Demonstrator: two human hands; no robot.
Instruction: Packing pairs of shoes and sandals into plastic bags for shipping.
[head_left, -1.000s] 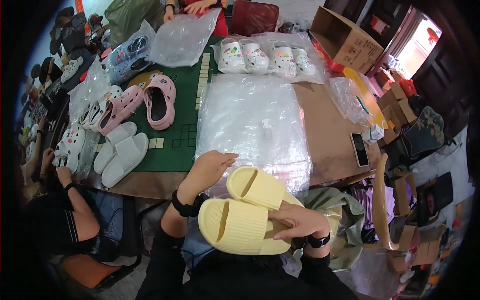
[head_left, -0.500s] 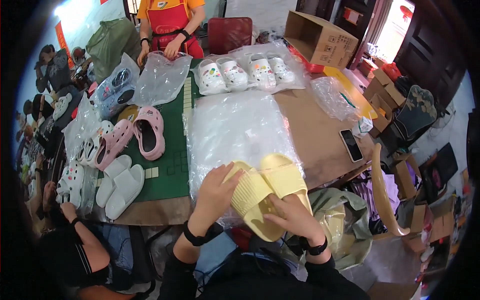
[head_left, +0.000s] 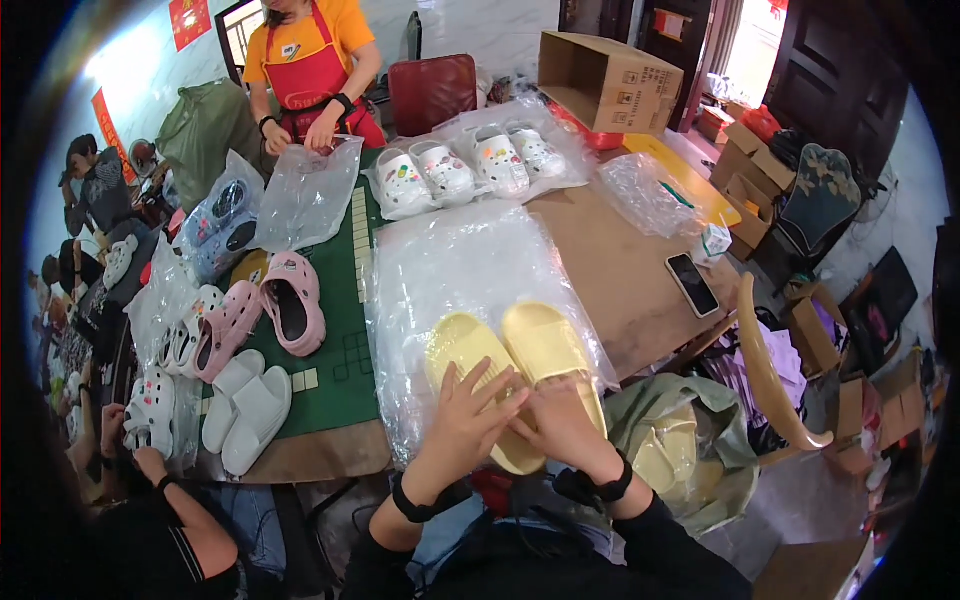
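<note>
A pair of yellow slide slippers lies at the near edge of the table, toes away from me, over a stack of clear plastic bags [head_left: 455,255]. My left hand [head_left: 465,425] rests over the left slipper [head_left: 458,340] with its fingers spread. At the strap opening of the right slipper [head_left: 545,345] is my right hand [head_left: 572,425]; its fingertips are partly hidden there. The thumb side of my right hand is close to my left fingertips, between the two slippers.
White clogs [head_left: 450,175] on plastic stand at the back. Pink clogs [head_left: 292,300] and white slides [head_left: 250,410] sit left on a green mat. A phone [head_left: 692,285] lies right; below it a sack [head_left: 690,440] holds yellow slippers. Across the table a co-worker [head_left: 310,80] handles a bag.
My left hand has moved from gripping the left slipper's side to lying spread over its strap. The slippers sit straighter, toes forward. The view has shifted slightly.
</note>
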